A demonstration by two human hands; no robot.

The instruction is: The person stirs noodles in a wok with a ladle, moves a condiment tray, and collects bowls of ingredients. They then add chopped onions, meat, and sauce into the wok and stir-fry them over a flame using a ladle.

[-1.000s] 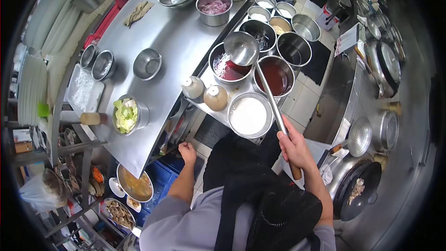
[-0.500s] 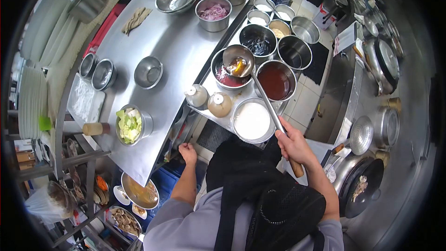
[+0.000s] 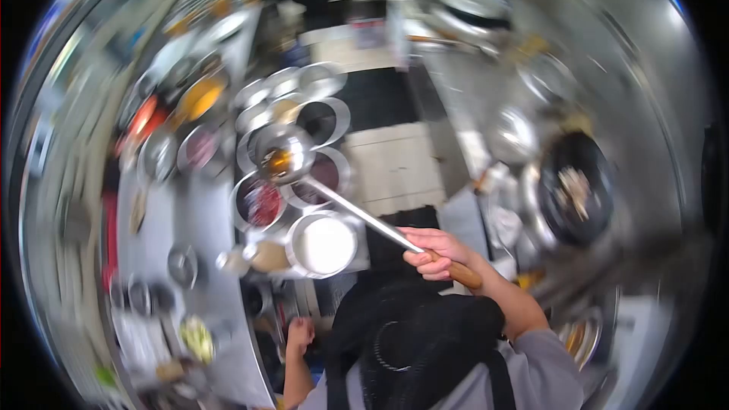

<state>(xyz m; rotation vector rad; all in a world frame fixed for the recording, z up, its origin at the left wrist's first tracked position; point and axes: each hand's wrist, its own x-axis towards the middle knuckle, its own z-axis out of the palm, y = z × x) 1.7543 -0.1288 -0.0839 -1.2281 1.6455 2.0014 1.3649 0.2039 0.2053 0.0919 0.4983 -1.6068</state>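
Note:
My right hand (image 3: 437, 253) is closed round the wooden handle of a long ladle (image 3: 357, 212). The ladle's bowl (image 3: 282, 153) holds an amber liquid and hangs above several metal pots of sauces and seasonings. Beneath and beside it are a pot of red sauce (image 3: 262, 203) and a pot of dark red-brown liquid (image 3: 338, 171). Nearer to me stands a pot of white contents (image 3: 326, 244), beside a squeeze bottle (image 3: 267, 256). My left hand (image 3: 301, 334) is low beside the steel counter, its fingers curled, with nothing visible in it.
On my right, a black wok (image 3: 577, 188) with pale food pieces sits on the range. The steel counter (image 3: 216, 231) on my left carries bowls, including one of chopped greens (image 3: 198, 339). Tiled floor (image 3: 391, 159) and a dark mat (image 3: 380, 99) lie ahead. Much is blurred.
My view has swung right, so the counter and pots now appear farther left and the wok shows more fully. The ladle stays in my right hand, with amber liquid still in its bowl.

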